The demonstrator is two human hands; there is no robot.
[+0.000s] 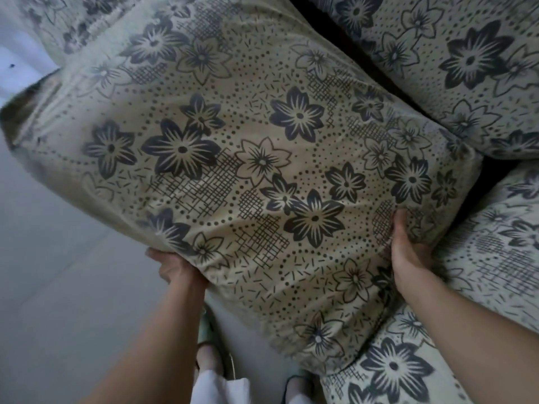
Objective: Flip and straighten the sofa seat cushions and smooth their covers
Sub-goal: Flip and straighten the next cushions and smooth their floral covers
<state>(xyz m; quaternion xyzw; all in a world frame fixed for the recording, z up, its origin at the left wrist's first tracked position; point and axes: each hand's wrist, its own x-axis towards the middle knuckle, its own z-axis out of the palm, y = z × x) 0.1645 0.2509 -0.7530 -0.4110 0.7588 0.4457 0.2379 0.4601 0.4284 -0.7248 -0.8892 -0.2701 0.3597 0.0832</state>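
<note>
A large seat cushion (233,158) in a beige cover printed with dark flowers fills the middle of the head view, lifted and tilted off the sofa. My left hand (175,268) grips its lower left edge from underneath, fingers hidden behind the fabric. My right hand (408,252) holds its right side, thumb on top and fingers tucked under the edge. Its far left end hangs out over the floor.
A second cushion (455,71) in the same print lies at the upper right, and a third (437,360) at the lower right. A dark gap of the sofa base (493,176) shows between them. Grey floor (58,287) lies to the left; my slippered feet (213,339) stand below.
</note>
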